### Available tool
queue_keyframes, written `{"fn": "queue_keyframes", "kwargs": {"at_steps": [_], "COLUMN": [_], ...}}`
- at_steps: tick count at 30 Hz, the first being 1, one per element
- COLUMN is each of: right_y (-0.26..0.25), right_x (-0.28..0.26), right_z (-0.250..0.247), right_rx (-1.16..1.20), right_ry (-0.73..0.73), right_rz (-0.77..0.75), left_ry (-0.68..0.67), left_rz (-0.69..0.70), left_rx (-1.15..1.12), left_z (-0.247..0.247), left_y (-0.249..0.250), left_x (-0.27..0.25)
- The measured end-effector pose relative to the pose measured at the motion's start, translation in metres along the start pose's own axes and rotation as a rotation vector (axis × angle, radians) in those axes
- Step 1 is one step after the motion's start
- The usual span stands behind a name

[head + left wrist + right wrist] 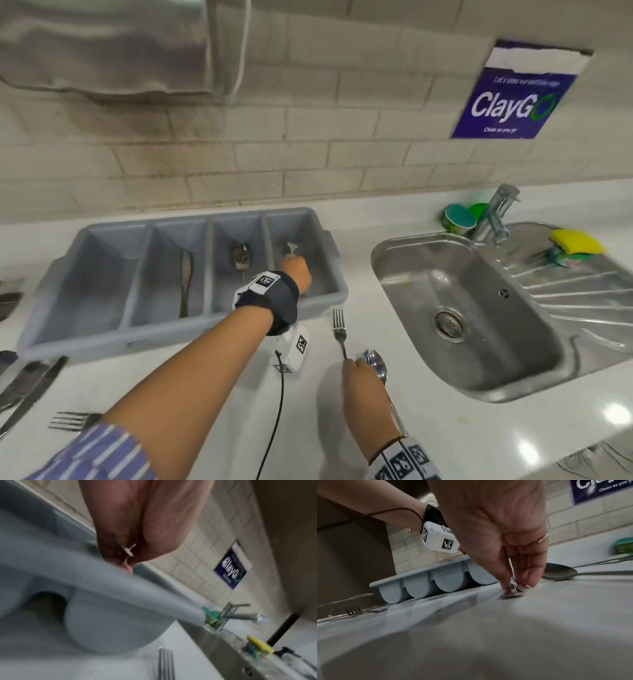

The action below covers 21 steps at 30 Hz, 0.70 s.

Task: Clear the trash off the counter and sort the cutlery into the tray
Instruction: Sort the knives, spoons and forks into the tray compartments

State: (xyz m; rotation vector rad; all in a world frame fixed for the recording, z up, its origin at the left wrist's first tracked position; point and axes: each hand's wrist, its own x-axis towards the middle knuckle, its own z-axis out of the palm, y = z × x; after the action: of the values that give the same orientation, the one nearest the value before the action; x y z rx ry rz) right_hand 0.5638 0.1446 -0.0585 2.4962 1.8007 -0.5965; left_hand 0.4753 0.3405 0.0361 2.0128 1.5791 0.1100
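Observation:
A grey four-compartment cutlery tray (102, 339) stands on the white counter. One knife (186, 274) lies in its second compartment and a spoon (241, 257) in the third. My left hand (296, 270) is down in the rightmost compartment and pinches a metal utensil (292, 248), whose kind I cannot tell; the left wrist view shows the pinched utensil (126, 550). In front of the tray a fork (339, 329) lies on the counter, and my right hand (349, 363) pinches the fork's handle end (511, 588). A spoon (375, 363) lies just right of it.
A steel sink (479, 308) with a faucet (496, 212) is at the right, with a yellow sponge (575, 241) on its drainboard and a green tub (459, 217) behind. Several knives (30, 383) and another fork (72, 420) lie on the counter at the left.

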Motion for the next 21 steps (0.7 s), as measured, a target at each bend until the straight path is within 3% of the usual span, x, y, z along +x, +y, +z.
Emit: {"fn": "queue_keyframes", "kwargs": {"at_steps": [3,6,8,11,13,15,19,21], "right_y": [-0.001,-0.005,-0.006,-0.008,-0.013,-0.024,-0.057,-0.078], "right_x": [0.006,0.002,0.004,-0.003,-0.011,-0.016,0.004,0.029], "right_z": [-0.001,-0.018,-0.015,-0.01,-0.012,-0.024,-0.076,-0.102], "right_rx": [-0.039,-0.007,0.117,0.203,0.307,0.409,0.713,0.732], "right_ry": [0.061,0.08,0.034,0.025,0.006,0.006,0.146,0.267], "right_rz": [-0.028,0.003,0.029,-0.08,-0.23,-0.33,-0.284,-0.298], "left_ry": [-0.056,-0.03,0.043,0.244,0.331,0.394,0.554,0.581], "left_rz": [-0.009,0.054,0.136,0.302,0.336,0.304,0.147,0.052], "left_rx": [0.025,-0.057,-0.202,-0.403,-0.451,-0.448,-0.379,-0.364], "left_z": [0.02,0.024,0.017,-0.001,-0.012,-0.023,-0.027,-0.024], "left_y": [-0.005,-0.009,-0.014,-0.035,-0.062,-0.096,-0.164,-0.189], "left_x": [0.007,0.006,-0.006,-0.05,-0.087,-0.126,-0.182,-0.201]}}
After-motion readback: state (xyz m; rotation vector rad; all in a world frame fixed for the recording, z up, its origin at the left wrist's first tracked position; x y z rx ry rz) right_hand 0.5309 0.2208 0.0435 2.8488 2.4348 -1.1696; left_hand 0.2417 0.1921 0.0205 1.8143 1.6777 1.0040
